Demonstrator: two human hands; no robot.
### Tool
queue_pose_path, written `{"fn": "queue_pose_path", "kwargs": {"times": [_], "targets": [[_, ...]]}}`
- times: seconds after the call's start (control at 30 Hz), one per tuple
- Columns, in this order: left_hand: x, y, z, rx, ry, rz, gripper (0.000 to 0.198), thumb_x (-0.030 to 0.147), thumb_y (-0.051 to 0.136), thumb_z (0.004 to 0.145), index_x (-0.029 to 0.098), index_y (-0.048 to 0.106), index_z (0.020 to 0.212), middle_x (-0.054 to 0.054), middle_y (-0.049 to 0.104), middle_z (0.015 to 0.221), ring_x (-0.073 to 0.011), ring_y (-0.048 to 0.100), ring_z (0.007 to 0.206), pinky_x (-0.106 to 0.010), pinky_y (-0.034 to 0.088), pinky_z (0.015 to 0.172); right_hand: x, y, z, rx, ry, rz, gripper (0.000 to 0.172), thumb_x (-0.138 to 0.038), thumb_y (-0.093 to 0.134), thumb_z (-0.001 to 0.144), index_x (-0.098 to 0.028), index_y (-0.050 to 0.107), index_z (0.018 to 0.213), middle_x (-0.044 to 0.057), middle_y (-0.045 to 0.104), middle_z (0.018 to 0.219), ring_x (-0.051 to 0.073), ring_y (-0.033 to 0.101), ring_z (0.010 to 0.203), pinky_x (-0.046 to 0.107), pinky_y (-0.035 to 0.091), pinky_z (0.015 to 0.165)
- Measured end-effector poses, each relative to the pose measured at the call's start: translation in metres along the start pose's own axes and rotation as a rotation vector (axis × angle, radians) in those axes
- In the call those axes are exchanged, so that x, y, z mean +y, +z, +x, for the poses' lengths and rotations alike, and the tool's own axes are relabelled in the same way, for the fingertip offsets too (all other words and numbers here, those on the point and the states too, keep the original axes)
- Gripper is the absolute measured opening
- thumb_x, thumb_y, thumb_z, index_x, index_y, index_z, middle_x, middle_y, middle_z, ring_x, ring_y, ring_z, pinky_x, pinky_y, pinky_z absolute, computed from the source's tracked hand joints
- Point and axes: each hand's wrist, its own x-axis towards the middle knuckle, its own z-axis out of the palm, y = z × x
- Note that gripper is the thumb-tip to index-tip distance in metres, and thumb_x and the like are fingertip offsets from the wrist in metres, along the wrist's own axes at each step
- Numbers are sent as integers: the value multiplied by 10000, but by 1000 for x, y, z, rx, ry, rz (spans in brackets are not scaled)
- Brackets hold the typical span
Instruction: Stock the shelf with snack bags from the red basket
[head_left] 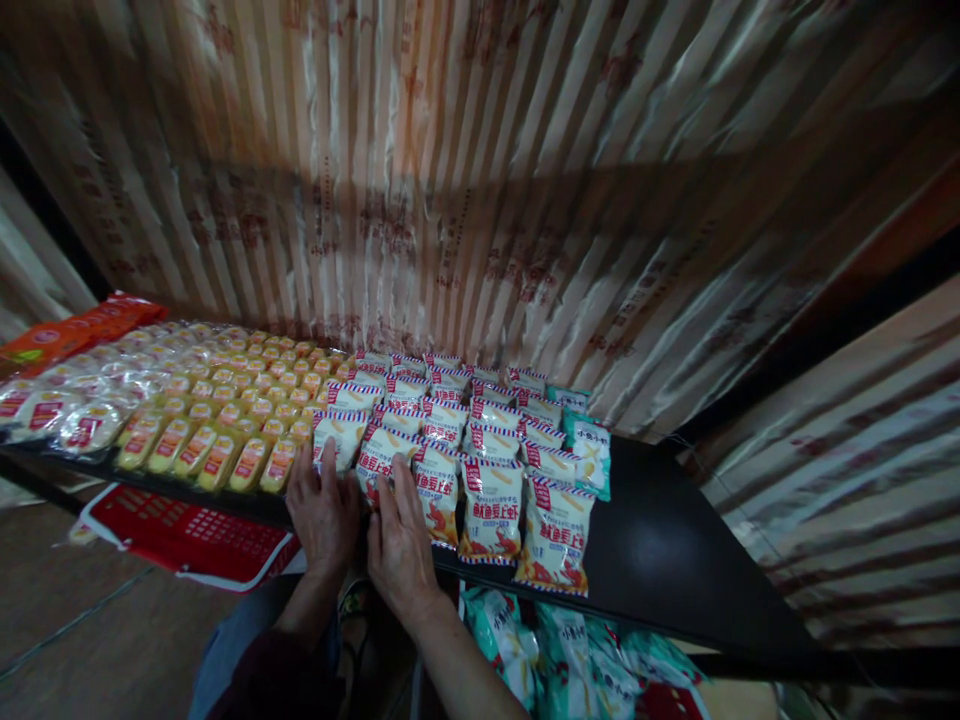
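From five to seven o'clock, the white snack bags [491, 510] carry 鱿鱼爱上虾 in bold print, the last character less sure; a red block above it bears small white lettering, too blurred to read. At four o'clock, a teal bag [592, 458] reads 小鱼小虾, and the lower teal bags [574, 645] at five show 小鱼小 before it blurs. Toward nine, red labels on the yellow packs [217, 455] and white packs [94, 425] are illegible, as are the red characters on the wall sheeting [450, 230] at twelve.
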Motion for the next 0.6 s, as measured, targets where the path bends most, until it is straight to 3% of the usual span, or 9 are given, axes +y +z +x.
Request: {"fn": "queue_pose_path", "kwargs": {"times": [0.1, 0.27, 0.6], "targets": [[5, 1, -4, -11, 15, 14, 536, 292, 471, 903, 170, 364, 1414, -188, 188, 1538, -361, 155, 1420, -565, 245, 1089, 2, -3, 0, -7, 5, -28, 597, -45, 412, 834, -100, 346, 1425, 186, 260, 1528, 274, 150, 1443, 524, 375, 1094], [9, 3, -8, 1, 61, 11, 520, 324, 433, 928, 157, 365, 1415, -169, 44, 1575, -360, 43, 1441, -581, 158, 1116, 2, -7, 2, -15, 29, -30, 552, -88, 405, 864, -98, 366, 1414, 186, 290, 1517, 263, 179, 1437, 502, 383, 1096], [12, 4, -14, 0, 132, 15, 472, 308, 401, 939, 238, 397, 1406, -81, 97, 1587, -327, 23, 1450, -585, 107, 1131, 4, -9, 1, 19, 25, -9, 644, -59, 393, 841, -133, 264, 1469, 159, 252, 1538, 262, 176, 1438, 510, 386, 1090]]}}
